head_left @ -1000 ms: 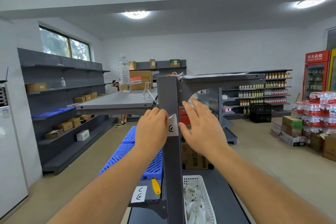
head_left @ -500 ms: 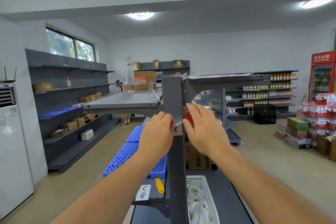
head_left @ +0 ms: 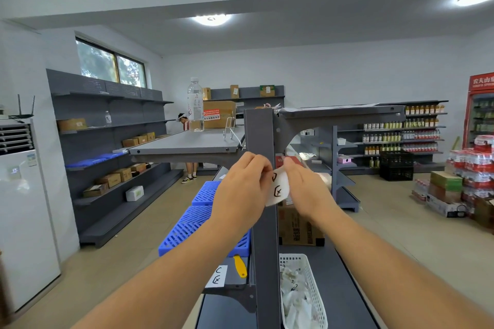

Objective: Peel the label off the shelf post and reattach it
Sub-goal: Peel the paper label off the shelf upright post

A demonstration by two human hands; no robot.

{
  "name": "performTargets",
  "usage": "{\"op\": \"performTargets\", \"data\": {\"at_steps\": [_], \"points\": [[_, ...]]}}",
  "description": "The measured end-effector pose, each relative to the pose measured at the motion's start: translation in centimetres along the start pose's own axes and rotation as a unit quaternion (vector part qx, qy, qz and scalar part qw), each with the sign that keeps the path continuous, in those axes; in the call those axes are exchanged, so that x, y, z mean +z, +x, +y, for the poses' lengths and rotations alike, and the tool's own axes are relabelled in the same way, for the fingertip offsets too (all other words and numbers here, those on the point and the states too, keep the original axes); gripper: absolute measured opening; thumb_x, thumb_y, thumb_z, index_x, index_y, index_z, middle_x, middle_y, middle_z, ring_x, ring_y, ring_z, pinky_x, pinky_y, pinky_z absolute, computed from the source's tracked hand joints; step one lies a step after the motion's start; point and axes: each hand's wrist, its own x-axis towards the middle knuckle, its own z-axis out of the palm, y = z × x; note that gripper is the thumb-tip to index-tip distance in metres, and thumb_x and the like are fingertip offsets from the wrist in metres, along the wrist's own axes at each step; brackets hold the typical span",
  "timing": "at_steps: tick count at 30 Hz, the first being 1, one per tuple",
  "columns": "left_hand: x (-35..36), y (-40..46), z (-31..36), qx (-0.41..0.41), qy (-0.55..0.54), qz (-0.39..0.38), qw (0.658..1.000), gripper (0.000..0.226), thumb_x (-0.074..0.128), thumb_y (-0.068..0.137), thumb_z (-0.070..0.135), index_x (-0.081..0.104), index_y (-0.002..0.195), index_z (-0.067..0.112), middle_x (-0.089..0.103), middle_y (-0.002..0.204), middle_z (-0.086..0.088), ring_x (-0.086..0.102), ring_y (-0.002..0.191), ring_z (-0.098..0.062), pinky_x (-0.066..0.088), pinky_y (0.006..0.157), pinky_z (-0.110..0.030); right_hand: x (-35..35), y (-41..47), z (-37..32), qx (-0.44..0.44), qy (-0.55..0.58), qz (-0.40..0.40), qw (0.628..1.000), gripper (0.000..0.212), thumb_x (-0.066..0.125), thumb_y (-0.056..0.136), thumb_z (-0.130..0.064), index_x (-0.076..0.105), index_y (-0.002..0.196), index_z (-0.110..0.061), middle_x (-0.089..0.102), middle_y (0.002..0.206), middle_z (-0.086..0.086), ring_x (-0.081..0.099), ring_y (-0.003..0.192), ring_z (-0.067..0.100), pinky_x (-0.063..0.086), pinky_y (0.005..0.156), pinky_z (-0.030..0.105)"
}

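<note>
A grey upright shelf post point(head_left: 260, 131) rises in the middle of the view. A white label point(head_left: 279, 188) with black handwritten marks is held in front of the post at chest height, curled and lifted off the metal. My left hand point(head_left: 240, 189) pinches the label's upper left edge. My right hand point(head_left: 307, 189) pinches its upper right edge from the other side of the post. Whether the label's lower end still touches the post, I cannot tell.
A grey shelf point(head_left: 187, 143) carrying a water bottle point(head_left: 195, 105) juts left of the post. Below sit a white basket point(head_left: 312, 291) of paper scraps, a second marked label point(head_left: 217, 276), a yellow scraper point(head_left: 239, 266) and blue crates point(head_left: 192, 224). A person point(head_left: 184, 121) stands behind the shelf.
The label was flat against the post with both hands at its edges. Now it is pulled off toward me and curled between both hands, which have drawn closer together.
</note>
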Motion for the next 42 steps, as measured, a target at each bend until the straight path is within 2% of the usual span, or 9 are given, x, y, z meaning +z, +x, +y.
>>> {"op": "performTargets", "data": {"at_steps": [3, 7, 12, 19, 24, 27, 33, 37, 42], "points": [[-0.2, 0.1, 0.1, 0.002, -0.002, 0.001, 1.000, 0.009, 0.055, 0.101, 0.029, 0.063, 0.105, 0.026, 0.060, 0.111, 0.009, 0.059, 0.095, -0.012, 0.048, 0.069, -0.022, -0.1, 0.2, -0.2, 0.156, 0.235, -0.044, 0.958, 0.056, 0.039, 0.104, -0.053, 0.071, 0.096, -0.007, 0.077, 0.100, 0.023, 0.067, 0.086, 0.028, 0.049, 0.082, 0.044], [0.5, -0.2, -0.4, 0.004, 0.019, -0.010, 1.000, 0.011, 0.055, 0.102, 0.029, 0.065, 0.105, 0.026, 0.061, 0.113, 0.010, 0.057, 0.095, -0.012, 0.047, 0.067, -0.024, -0.8, 0.1, 0.3, 0.193, 0.381, -0.078, 0.901, 0.031, 0.056, 0.101, -0.035, 0.072, 0.103, -0.009, 0.071, 0.090, 0.014, 0.063, 0.082, 0.026, 0.051, 0.076, 0.042], [1.1, -0.3, -0.5, 0.004, -0.031, -0.041, 0.999, 0.014, 0.055, 0.100, 0.036, 0.064, 0.108, 0.030, 0.059, 0.111, 0.015, 0.059, 0.095, -0.006, 0.049, 0.072, -0.022, -1.8, -0.3, 1.0, 0.166, 0.390, -0.093, 0.901, 0.020, 0.061, 0.099, -0.013, 0.077, 0.108, -0.005, 0.075, 0.092, 0.011, 0.065, 0.083, 0.022, 0.051, 0.072, 0.035], [1.8, -0.7, 0.0, 0.000, -0.118, -0.100, 0.988, 0.045, 0.077, 0.085, 0.041, 0.059, 0.126, 0.034, 0.058, 0.115, 0.017, 0.057, 0.098, -0.001, 0.052, 0.078, -0.015, -2.3, -0.7, 1.7, 0.179, 0.434, -0.044, 0.882, 0.013, 0.061, 0.099, -0.001, 0.072, 0.107, -0.001, 0.075, 0.101, 0.023, 0.073, 0.093, 0.033, 0.058, 0.090, 0.052], [2.2, -0.4, 0.5, -0.014, -0.117, -0.053, 0.992, 0.028, 0.077, 0.088, 0.030, 0.065, 0.113, 0.030, 0.062, 0.106, 0.016, 0.060, 0.093, -0.003, 0.054, 0.079, -0.018, -2.4, -1.2, 1.7, 0.192, 0.478, -0.053, 0.856, 0.011, 0.061, 0.096, 0.005, 0.069, 0.097, -0.002, 0.073, 0.098, 0.023, 0.069, 0.089, 0.032, 0.059, 0.090, 0.048], [2.1, -0.2, 0.9, -0.027, -0.113, -0.048, 0.992, 0.015, 0.076, 0.089, 0.030, 0.069, 0.103, 0.029, 0.066, 0.098, 0.015, 0.063, 0.089, -0.004, 0.056, 0.079, -0.022, -2.7, -1.4, 1.7, 0.192, 0.484, -0.062, 0.852, 0.015, 0.062, 0.094, 0.009, 0.070, 0.091, -0.002, 0.073, 0.093, 0.021, 0.070, 0.083, 0.026, 0.064, 0.074, 0.033], [2.3, 0.0, 1.2, -0.094, -0.148, -0.005, 0.984, 0.006, 0.073, 0.091, 0.027, 0.071, 0.087, 0.030, 0.071, 0.079, 0.013, 0.066, 0.078, -0.003, 0.057, 0.071, -0.026, -3.3, -1.7, 2.1, 0.180, 0.464, -0.087, 0.863, 0.014, 0.068, 0.093, 0.000, 0.078, 0.101, 0.006, 0.073, 0.095, 0.018, 0.068, 0.083, 0.021, 0.061, 0.078, 0.030], [2.6, 0.0, 2.0, -0.149, -0.197, 0.015, 0.969, 0.003, 0.074, 0.090, 0.026, 0.072, 0.089, 0.028, 0.073, 0.077, 0.013, 0.067, 0.077, 0.002, 0.051, 0.065, -0.010, -2.9, -1.8, 2.2, 0.165, 0.459, -0.063, 0.871, 0.008, 0.070, 0.092, 0.003, 0.078, 0.094, 0.002, 0.074, 0.081, 0.011, 0.069, 0.071, 0.015, 0.063, 0.073, 0.025], [3.1, -0.2, 2.4, -0.109, -0.232, -0.065, 0.964, 0.020, 0.068, 0.094, 0.020, 0.079, 0.108, 0.030, 0.078, 0.091, 0.017, 0.071, 0.087, 0.003, 0.058, 0.079, -0.016, -3.1, -1.3, 2.2, 0.165, 0.474, -0.019, 0.865, 0.010, 0.067, 0.093, 0.004, 0.076, 0.090, 0.001, 0.075, 0.079, 0.012, 0.070, 0.071, 0.016, 0.062, 0.071, 0.025]]}}
